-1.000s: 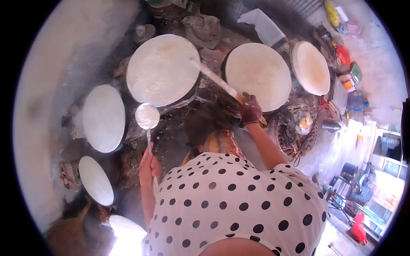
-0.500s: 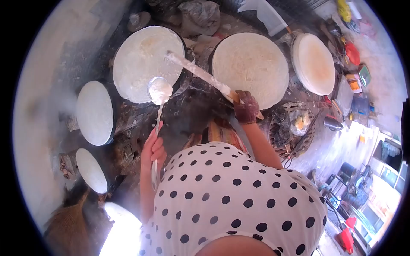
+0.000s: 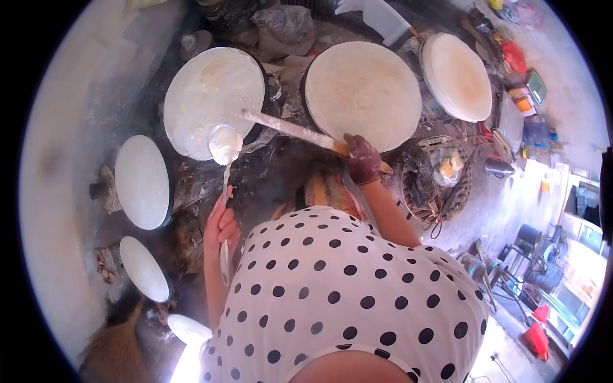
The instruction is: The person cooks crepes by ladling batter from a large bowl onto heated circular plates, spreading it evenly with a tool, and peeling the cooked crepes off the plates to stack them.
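Observation:
My left hand (image 3: 221,225) is wrapped round the long handle of a metal ladle (image 3: 227,179). White batter (image 3: 225,143) fills its bowl, which is over the near edge of a round griddle (image 3: 204,102) coated with a pale sheet. In a dark reddish glove, my right hand (image 3: 362,159) grips a flat wooden spreader (image 3: 294,129) smeared with batter. The spreader's far tip reaches over the right part of that griddle. Just beyond my right hand, a second round griddle (image 3: 364,96) carries another pale sheet.
A stack of round pale sheets (image 3: 458,76) is at the far right. Two more griddles (image 3: 143,182) line the left side. Near my right arm stands a basket (image 3: 456,201) with a plastic bag in it. A straw broom (image 3: 115,345) is at the lower left.
The spreader's tip has come toward me across the left griddle. Both hands keep their holds, with the ladle still at the near edge. The whole view has shifted slightly.

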`<state>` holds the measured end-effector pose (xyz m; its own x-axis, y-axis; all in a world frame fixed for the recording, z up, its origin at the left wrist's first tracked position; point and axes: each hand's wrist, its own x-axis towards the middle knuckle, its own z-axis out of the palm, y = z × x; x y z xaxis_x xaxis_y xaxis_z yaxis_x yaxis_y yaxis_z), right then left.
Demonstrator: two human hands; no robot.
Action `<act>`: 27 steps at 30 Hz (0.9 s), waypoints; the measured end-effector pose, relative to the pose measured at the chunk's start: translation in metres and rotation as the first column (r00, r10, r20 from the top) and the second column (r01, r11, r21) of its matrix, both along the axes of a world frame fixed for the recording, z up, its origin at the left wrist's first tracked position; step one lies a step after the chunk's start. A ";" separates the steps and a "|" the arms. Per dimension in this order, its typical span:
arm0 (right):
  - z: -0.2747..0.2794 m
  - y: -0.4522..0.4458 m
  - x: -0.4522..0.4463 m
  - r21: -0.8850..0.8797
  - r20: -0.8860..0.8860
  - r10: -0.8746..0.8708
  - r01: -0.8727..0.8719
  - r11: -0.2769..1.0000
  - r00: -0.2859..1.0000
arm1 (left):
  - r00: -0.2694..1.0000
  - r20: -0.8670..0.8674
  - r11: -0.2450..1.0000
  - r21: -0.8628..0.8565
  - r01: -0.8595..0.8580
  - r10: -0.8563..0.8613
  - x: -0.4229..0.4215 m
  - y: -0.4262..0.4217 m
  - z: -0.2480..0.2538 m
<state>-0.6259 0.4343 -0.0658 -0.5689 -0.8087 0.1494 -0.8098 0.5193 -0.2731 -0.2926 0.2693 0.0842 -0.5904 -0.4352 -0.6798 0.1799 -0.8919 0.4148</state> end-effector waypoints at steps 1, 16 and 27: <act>-0.005 0.002 0.004 0.024 0.031 -0.031 0.030 0.999 0.999 | 1.000 -0.008 1.000 -0.003 0.012 -0.012 0.002 0.000 0.000; 0.000 0.030 -0.037 -0.384 0.632 0.008 0.304 0.872 0.775 | 0.939 -0.281 0.945 0.310 -0.105 0.197 0.019 -0.010 0.008; 0.054 0.012 -0.053 0.100 -0.176 0.205 -0.190 0.977 0.963 | 0.989 0.128 0.987 -0.152 -0.051 0.071 0.014 0.009 0.010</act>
<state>-0.6790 0.4461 -0.0121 -0.3656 -0.9159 0.1656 -0.9307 0.3583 -0.0732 -0.2790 0.2785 0.0945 -0.4683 -0.5697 -0.6754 0.1669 -0.8076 0.5655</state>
